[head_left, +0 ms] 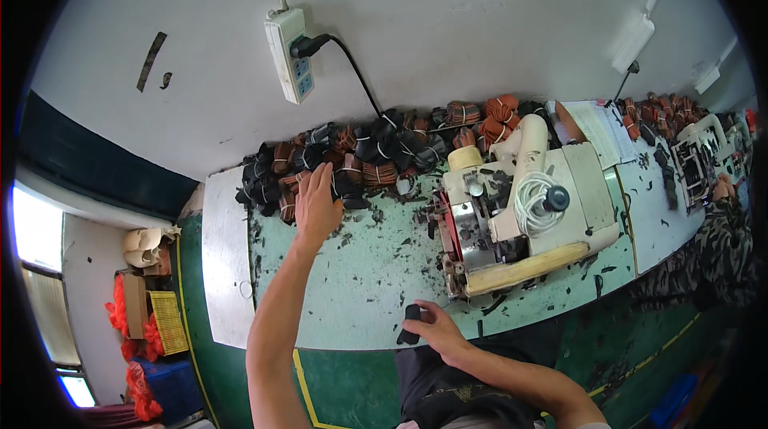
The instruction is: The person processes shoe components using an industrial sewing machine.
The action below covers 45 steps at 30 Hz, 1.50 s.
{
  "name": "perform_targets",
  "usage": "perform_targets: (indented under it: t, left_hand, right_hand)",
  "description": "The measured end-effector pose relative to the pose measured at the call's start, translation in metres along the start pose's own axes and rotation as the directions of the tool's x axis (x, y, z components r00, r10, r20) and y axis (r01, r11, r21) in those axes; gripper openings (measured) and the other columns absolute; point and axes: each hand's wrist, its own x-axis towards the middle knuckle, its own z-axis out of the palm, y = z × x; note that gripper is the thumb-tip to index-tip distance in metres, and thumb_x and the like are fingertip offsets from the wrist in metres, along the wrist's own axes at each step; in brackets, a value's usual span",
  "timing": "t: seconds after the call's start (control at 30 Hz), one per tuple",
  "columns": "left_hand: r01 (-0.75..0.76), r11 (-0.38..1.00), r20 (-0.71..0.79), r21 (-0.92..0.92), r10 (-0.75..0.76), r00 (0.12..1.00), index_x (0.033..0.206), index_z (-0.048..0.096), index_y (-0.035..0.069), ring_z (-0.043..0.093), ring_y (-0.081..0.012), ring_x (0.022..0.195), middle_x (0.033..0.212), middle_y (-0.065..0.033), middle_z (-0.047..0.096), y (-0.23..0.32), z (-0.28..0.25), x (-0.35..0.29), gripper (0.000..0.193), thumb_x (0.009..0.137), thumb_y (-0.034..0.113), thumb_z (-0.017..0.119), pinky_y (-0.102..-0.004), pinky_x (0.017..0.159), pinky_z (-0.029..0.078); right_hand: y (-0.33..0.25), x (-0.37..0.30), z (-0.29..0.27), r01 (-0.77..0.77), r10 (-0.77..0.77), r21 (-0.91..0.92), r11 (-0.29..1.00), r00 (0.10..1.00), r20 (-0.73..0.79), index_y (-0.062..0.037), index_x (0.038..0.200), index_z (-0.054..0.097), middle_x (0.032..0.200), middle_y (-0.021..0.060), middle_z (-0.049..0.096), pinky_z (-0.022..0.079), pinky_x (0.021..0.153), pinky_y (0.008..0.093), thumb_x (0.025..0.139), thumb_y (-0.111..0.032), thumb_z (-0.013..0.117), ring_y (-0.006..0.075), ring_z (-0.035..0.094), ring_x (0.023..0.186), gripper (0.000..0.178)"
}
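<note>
My left hand (318,203) reaches out to the row of tied bundles at the back of the table, fingers stretched, at a brown bundle (286,203) and several black ones. Whether its fingertips touch a bundle I cannot tell. Close to the table's front edge, my right hand (436,330) grips a small dark stack of pieces (411,325) between thumb and fingers. To the right of that stack stands a cream-coloured machine (520,213) with a metal plate, a thick curved arm and a coil of white cord on it.
Black scraps litter the pale green tabletop (352,269). A white power strip (290,57) with a black plug hangs on the wall behind. Paper sheets (600,133) lie right of the machine, and a second machine (704,153) stands farther right, beside another person's camouflage sleeve (724,229).
</note>
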Motion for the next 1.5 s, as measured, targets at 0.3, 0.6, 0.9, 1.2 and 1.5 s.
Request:
perform_targets:
  t: [0.3, 0.6, 0.9, 1.2, 1.5]
  left_hand:
    - [0.144, 0.987, 0.106, 0.073, -0.152, 0.983, 0.117, 0.058, 0.007, 0.047, -0.0318, 0.123, 0.122, -0.0131, 0.06, -0.022, -0.008, 0.04, 0.055, 0.067, 0.019, 0.077, -0.0435, 0.098, 0.039]
    - [0.645, 0.703, -0.249, -0.3, -0.71, 0.658, 0.118, 0.04, -0.002, 0.056, -0.0432, 0.105, 0.112, -0.0277, 0.057, -0.111, -0.036, 0.049, 0.064, 0.075, 0.032, 0.072, -0.0441, 0.09, 0.043]
    - [0.553, 0.832, -0.137, 0.049, -0.543, 0.829, 0.112, 0.052, 0.004, 0.05, -0.0379, 0.109, 0.12, -0.0168, 0.054, -0.137, -0.021, 0.048, 0.044, 0.079, 0.027, 0.07, -0.0447, 0.093, 0.04]
    - [0.442, 0.467, 0.391, -0.766, -0.209, 0.897, 0.137, 0.042, 0.005, 0.05, -0.0254, 0.123, 0.131, -0.0142, 0.054, -0.018, -0.005, -0.11, 0.068, 0.077, 0.009, 0.073, -0.0352, 0.102, 0.04]
    - [0.624, 0.693, 0.444, -0.361, -0.461, 0.769, 0.142, 0.023, 0.003, 0.064, -0.0397, 0.094, 0.107, -0.0236, 0.063, 0.136, -0.011, -0.222, 0.084, 0.074, 0.015, 0.072, -0.0444, 0.074, 0.053]
  right_hand:
    - [-0.012, -0.003, -0.001, -0.063, 0.063, 0.023, 0.998, 0.998, -0.001, -0.0007, 0.134, 0.036, 0.104, 0.0088, 0.062, 0.049, 0.082, 0.0277, 0.079, -0.011, 0.075, 0.0153, 0.06, 0.096, 0.068]
    - [-0.006, -0.004, 0.003, -0.119, 0.117, 0.08, 0.99, 0.993, 0.035, -0.0021, 0.133, 0.036, 0.103, 0.0083, 0.061, 0.049, 0.083, 0.028, 0.079, -0.007, 0.074, 0.0155, 0.06, 0.093, 0.066]
    - [-0.01, -0.003, 0.002, -0.136, 0.136, 0.099, 0.986, 0.991, 0.014, -0.0023, 0.133, 0.036, 0.101, 0.0084, 0.06, 0.05, 0.081, 0.0287, 0.079, -0.005, 0.073, 0.0158, 0.06, 0.093, 0.065]
    - [-0.014, 0.007, 0.012, 0.05, -0.064, -0.107, 0.993, 0.989, -0.13, 0.0004, 0.137, 0.03, 0.105, 0.0116, 0.058, 0.049, 0.082, 0.0303, 0.075, -0.016, 0.078, 0.0174, 0.06, 0.093, 0.081]
    - [-0.003, 0.011, 0.037, 0.145, -0.198, -0.347, 0.927, 0.973, -0.122, -0.0012, 0.137, 0.03, 0.103, 0.012, 0.055, 0.049, 0.08, 0.0303, 0.078, -0.015, 0.075, 0.0169, 0.058, 0.093, 0.075]
